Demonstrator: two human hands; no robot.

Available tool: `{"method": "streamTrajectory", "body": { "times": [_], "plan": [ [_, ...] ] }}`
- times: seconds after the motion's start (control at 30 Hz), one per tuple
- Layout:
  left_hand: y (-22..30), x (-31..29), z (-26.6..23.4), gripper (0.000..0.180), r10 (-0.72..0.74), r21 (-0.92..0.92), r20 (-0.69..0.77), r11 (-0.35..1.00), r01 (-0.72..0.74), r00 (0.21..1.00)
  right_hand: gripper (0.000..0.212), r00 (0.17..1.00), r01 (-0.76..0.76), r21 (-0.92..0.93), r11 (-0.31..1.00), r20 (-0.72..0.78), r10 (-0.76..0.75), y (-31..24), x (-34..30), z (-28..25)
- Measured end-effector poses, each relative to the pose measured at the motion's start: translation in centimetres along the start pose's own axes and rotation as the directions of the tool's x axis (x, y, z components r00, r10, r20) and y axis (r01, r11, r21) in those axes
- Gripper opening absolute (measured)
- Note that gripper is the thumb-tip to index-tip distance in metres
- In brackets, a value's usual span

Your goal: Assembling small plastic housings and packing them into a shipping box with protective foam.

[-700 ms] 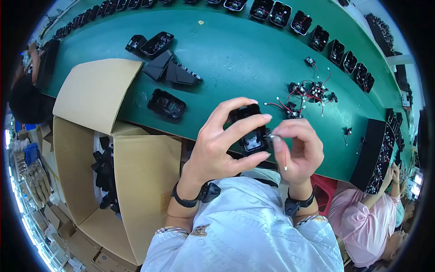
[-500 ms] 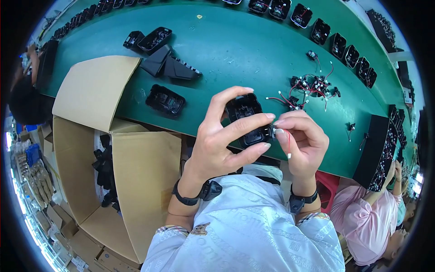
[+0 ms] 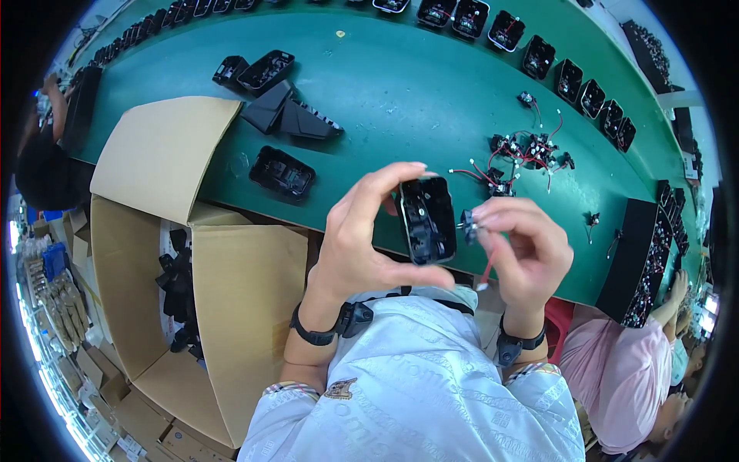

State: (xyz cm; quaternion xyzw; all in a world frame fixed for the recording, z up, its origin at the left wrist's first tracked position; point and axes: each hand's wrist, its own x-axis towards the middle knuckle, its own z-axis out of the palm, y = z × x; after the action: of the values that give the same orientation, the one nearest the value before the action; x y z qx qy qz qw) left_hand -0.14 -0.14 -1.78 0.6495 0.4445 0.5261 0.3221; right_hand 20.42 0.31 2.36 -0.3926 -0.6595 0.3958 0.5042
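Note:
My left hand [image 3: 362, 235] grips a black plastic housing [image 3: 429, 221], its hollow side turned up and toward the right. Thumb and fingers wrap its left side and ends. Just right of the housing, my right hand [image 3: 527, 246] pinches a small black connector part [image 3: 467, 225] with a red wire [image 3: 486, 274] hanging below it. A narrow gap separates this part from the housing. Beyond my right hand lies a loose cluster of similar wired parts [image 3: 531, 150]. Another open black housing [image 3: 282, 172] rests on the table left of my hands.
An open cardboard box [image 3: 246, 308] with black parts inside stands at the left table edge. More black shells [image 3: 265, 69] lie behind it on the green table [image 3: 385, 92]. Housings [image 3: 539, 57] line the far edge. A black bin [image 3: 635, 262] and a person in pink [image 3: 616, 369] are at right.
The wired part has come away from the housing, to the right. My left hand has tilted the housing, and its forefinger no longer crosses over it.

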Motion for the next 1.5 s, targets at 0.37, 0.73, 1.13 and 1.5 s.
{"method": "streamTrajectory", "body": {
  "times": [0.37, 0.73, 1.13, 1.5],
  "plan": [
    [1.0, 1.0, -0.6, 0.106, 0.153, 0.083, 0.093, 0.983, -0.161, 0.984, 0.024, 0.894, 0.428, -0.250, 0.869, 0.262, -0.364, -1.2, 2.1, -0.3],
    [1.4, 1.8, -0.1, 0.099, 0.239, 0.142, 0.135, 0.956, -0.258, 0.961, 0.024, 0.884, 0.354, -0.289, 0.889, 0.413, -0.218, -1.7, 2.5, -0.3],
    [0.5, 1.4, 1.3, 0.110, 0.209, -0.181, 0.141, 0.966, -0.183, 0.968, 0.042, 0.909, 0.233, -0.340, 0.911, 0.410, -0.079, -3.4, 1.3, -2.7],
    [2.2, 2.7, 4.4, 0.126, 0.056, -0.103, 0.181, 0.994, -0.038, 0.982, 0.035, 0.955, -0.123, -0.078, 0.989, 0.263, 0.139, 0.4, 0.1, -3.9]
  ]
}}
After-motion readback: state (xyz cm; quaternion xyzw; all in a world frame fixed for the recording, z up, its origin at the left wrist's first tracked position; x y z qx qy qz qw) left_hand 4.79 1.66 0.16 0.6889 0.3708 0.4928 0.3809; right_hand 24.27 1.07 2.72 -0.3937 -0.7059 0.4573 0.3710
